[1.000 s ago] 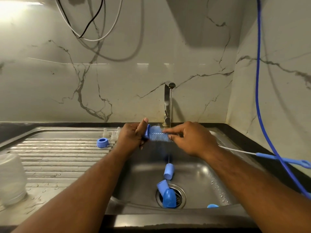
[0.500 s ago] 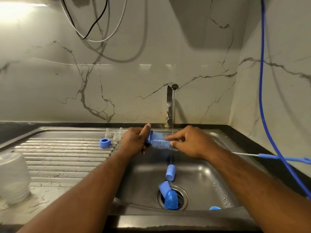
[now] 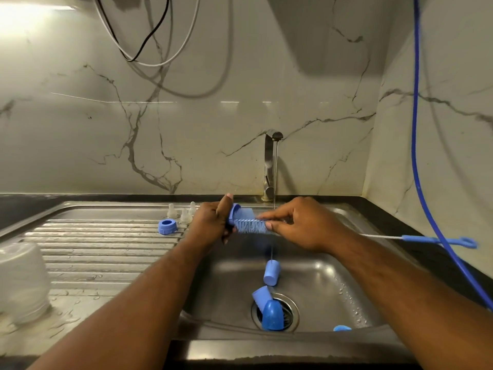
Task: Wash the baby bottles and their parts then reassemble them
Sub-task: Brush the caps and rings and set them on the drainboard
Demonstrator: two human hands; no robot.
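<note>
Just below the tap (image 3: pixel 269 166), the left hand (image 3: pixel 210 225) still grips the ring (image 3: pixel 232 212); the right hand (image 3: pixel 298 225) pinches the brush (image 3: pixel 252 227) against it. Little has shifted: scrubbing goes on, reassembly looks far off.

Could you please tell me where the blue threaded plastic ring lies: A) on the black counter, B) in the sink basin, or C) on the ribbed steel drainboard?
C: the blue threaded plastic ring rests on the ribbed steel drainboard, beside the small clear teats.
</note>
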